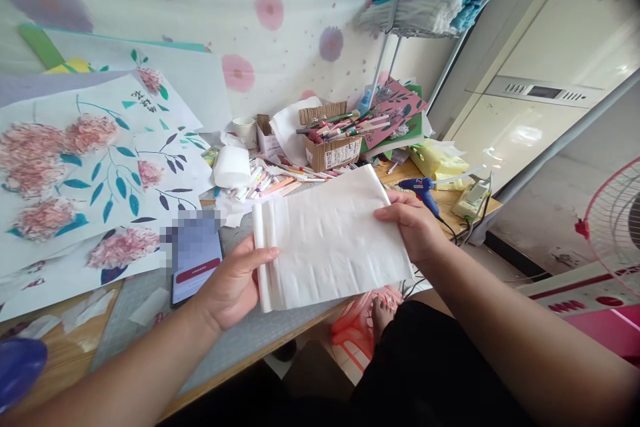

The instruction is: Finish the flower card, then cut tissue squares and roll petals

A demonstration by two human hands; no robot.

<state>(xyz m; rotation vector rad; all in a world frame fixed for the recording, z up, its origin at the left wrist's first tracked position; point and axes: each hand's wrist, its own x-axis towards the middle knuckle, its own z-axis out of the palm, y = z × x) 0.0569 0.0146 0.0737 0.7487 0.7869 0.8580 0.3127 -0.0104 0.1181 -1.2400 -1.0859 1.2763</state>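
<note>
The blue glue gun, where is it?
In the head view, the blue glue gun is right of centre, just beyond the right hand and in front of the yellow packet.

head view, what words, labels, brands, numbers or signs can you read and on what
Nothing reads for certain.
Flower picture: dark handwritten characters, too small.
Cardboard box: printed label, too small.
Phone: text on red button, too small.
White appliance: teal label, too blurred.
Held white paper: none visible.
</note>
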